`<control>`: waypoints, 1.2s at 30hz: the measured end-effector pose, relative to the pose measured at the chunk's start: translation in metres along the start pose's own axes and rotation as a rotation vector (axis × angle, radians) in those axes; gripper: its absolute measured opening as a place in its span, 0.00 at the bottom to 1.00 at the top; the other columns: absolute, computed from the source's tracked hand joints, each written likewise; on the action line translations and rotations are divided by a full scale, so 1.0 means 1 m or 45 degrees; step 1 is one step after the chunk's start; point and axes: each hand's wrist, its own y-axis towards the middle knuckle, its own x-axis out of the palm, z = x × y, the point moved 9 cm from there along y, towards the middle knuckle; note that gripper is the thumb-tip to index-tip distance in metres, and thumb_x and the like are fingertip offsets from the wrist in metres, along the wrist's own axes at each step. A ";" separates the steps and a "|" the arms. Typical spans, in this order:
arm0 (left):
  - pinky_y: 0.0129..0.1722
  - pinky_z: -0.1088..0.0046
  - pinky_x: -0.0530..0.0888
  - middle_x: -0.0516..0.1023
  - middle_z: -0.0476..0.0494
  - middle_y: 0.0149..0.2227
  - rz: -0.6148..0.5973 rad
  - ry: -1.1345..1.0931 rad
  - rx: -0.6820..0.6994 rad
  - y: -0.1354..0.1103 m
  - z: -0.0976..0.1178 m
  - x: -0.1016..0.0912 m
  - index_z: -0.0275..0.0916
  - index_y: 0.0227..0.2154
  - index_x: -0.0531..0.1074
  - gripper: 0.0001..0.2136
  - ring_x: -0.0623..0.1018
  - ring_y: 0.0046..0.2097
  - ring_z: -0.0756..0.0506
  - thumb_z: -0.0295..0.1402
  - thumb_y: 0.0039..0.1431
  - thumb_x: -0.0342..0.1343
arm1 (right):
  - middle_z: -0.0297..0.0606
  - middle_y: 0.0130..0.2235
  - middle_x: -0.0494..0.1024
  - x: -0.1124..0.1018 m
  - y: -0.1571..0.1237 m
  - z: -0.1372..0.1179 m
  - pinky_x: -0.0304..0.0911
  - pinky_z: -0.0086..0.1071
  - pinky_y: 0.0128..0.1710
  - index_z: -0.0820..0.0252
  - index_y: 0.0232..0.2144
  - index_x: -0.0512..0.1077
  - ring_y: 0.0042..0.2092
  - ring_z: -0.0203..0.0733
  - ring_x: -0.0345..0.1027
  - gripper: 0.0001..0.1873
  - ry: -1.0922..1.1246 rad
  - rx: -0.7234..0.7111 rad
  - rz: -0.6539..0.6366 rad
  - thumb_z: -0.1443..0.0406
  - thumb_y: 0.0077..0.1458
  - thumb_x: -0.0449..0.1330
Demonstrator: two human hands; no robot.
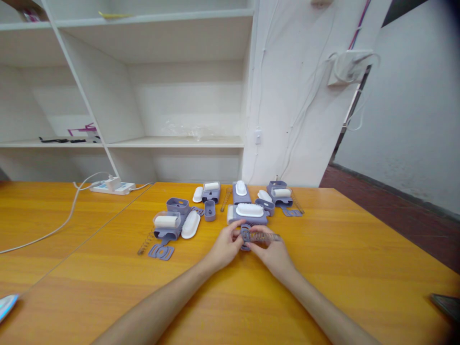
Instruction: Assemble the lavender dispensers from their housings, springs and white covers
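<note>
My left hand (pixel 227 245) pinches a small grey-purple plastic plate (pixel 246 233) with a ring-like centre, held just above the table. From the right, my right hand (pixel 272 254) closes on a metal coil spring (pixel 264 236), whose left end meets the plate. The spring lies roughly level, pointing right. Right behind my hands sits a grey-purple case (pixel 235 218) topped by a white oval brush-like pad (pixel 249 210). To the left stand a case with a white roller (pixel 167 221), a white oval pad (pixel 190 224), flat grey-purple plates (pixel 161 251) and another spring (pixel 145 243).
More cases, pads and springs spread along the back, including a roller case (pixel 282 195) at right and a small open cup (pixel 210 211). A white power strip (pixel 113 186) with a cable lies at the back left. A dark object (pixel 445 304) rests at the right edge.
</note>
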 end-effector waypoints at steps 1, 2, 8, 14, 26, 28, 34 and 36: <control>0.35 0.72 0.69 0.75 0.43 0.31 0.004 0.028 -0.002 0.000 -0.001 -0.001 0.35 0.53 0.60 0.23 0.75 0.35 0.47 0.34 0.55 0.53 | 0.39 0.36 0.76 -0.001 0.000 -0.004 0.64 0.37 0.40 0.58 0.35 0.70 0.38 0.44 0.70 0.13 -0.038 -0.036 -0.002 0.64 0.43 0.62; 0.35 0.72 0.69 0.75 0.43 0.30 0.004 0.054 -0.005 0.000 -0.002 -0.001 0.35 0.53 0.60 0.23 0.74 0.34 0.47 0.34 0.55 0.52 | 0.38 0.35 0.76 -0.003 0.001 -0.007 0.64 0.36 0.39 0.58 0.35 0.71 0.37 0.44 0.70 0.13 -0.085 -0.068 -0.002 0.64 0.43 0.63; 0.31 0.74 0.69 0.75 0.44 0.28 0.001 0.104 -0.010 -0.001 0.002 -0.001 0.34 0.52 0.63 0.23 0.73 0.29 0.49 0.35 0.54 0.54 | 0.32 0.29 0.73 -0.005 0.002 -0.012 0.61 0.32 0.32 0.56 0.30 0.69 0.31 0.40 0.66 0.09 -0.247 -0.091 -0.030 0.64 0.43 0.62; 0.30 0.73 0.70 0.75 0.44 0.27 -0.058 0.102 -0.010 -0.001 0.004 0.003 0.34 0.52 0.64 0.23 0.73 0.28 0.49 0.37 0.54 0.54 | 0.35 0.36 0.73 -0.003 0.001 -0.017 0.61 0.33 0.37 0.54 0.39 0.71 0.38 0.41 0.66 0.15 -0.230 -0.157 -0.055 0.65 0.45 0.61; 0.24 0.72 0.73 0.75 0.42 0.27 -0.212 -0.003 -0.217 -0.003 -0.004 0.008 0.33 0.53 0.61 0.27 0.76 0.25 0.47 0.38 0.51 0.57 | 0.35 0.36 0.70 0.001 0.004 -0.016 0.61 0.30 0.32 0.55 0.33 0.74 0.35 0.39 0.66 0.09 -0.152 -0.135 -0.138 0.68 0.46 0.60; 0.24 0.72 0.73 0.76 0.41 0.28 -0.225 -0.004 -0.226 -0.003 -0.003 0.009 0.34 0.52 0.61 0.27 0.76 0.26 0.47 0.39 0.51 0.58 | 0.35 0.36 0.70 0.000 0.005 -0.016 0.62 0.30 0.33 0.56 0.33 0.73 0.36 0.39 0.66 0.09 -0.159 -0.154 -0.157 0.68 0.47 0.59; 0.27 0.71 0.73 0.76 0.37 0.33 -0.149 -0.069 -0.240 -0.002 -0.003 0.006 0.32 0.53 0.59 0.31 0.76 0.28 0.47 0.40 0.48 0.60 | 0.35 0.40 0.71 0.003 0.006 -0.012 0.62 0.31 0.36 0.57 0.34 0.71 0.38 0.39 0.66 0.09 -0.195 -0.134 -0.248 0.69 0.46 0.60; 0.27 0.71 0.73 0.76 0.35 0.36 -0.157 -0.087 -0.231 -0.002 -0.003 0.008 0.31 0.53 0.60 0.31 0.76 0.28 0.47 0.40 0.48 0.60 | 0.36 0.40 0.71 0.003 0.005 -0.014 0.62 0.31 0.36 0.57 0.33 0.71 0.38 0.39 0.66 0.08 -0.252 -0.148 -0.261 0.68 0.46 0.61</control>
